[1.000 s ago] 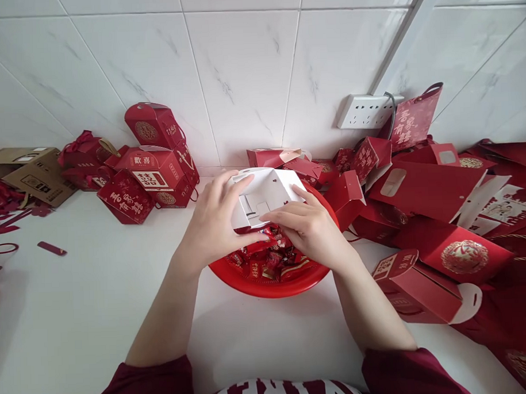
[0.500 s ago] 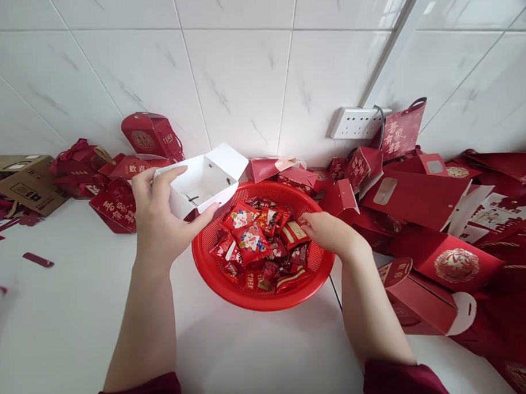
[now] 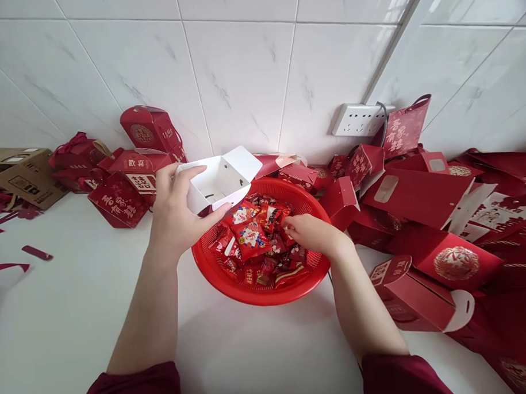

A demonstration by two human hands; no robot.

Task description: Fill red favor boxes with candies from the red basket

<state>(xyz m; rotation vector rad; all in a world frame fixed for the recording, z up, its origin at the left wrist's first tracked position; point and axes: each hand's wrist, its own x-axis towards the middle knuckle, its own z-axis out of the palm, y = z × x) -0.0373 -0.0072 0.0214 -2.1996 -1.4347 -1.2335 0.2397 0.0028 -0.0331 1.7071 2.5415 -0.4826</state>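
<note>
My left hand point(image 3: 177, 214) grips an open paper box point(image 3: 219, 181), white on the inside, which it holds tilted above the back left rim of a red plastic basket point(image 3: 262, 296). The box's lid flap points up and right, and no sweets show inside. Several wrapped sweets fill the basket, among them a red packet with a white and blue print point(image 3: 250, 237). My right hand point(image 3: 309, 233) reaches in over the right side of the pile, fingers curled together and touching the sweets. Whatever sits between those fingertips is hidden.
Folded red gift boxes point(image 3: 120, 202) and a brown carton point(image 3: 29, 176) stand at the left by the tiled wall. More red boxes point(image 3: 455, 265) crowd the right side. A white power strip point(image 3: 359, 120) is on the wall. Red scraps point(image 3: 37, 252) lie far left.
My left hand has carried the white-lined box slightly to the right. My right hand has moved left over the sweets, and the red and gold packet by its fingers no longer shows.
</note>
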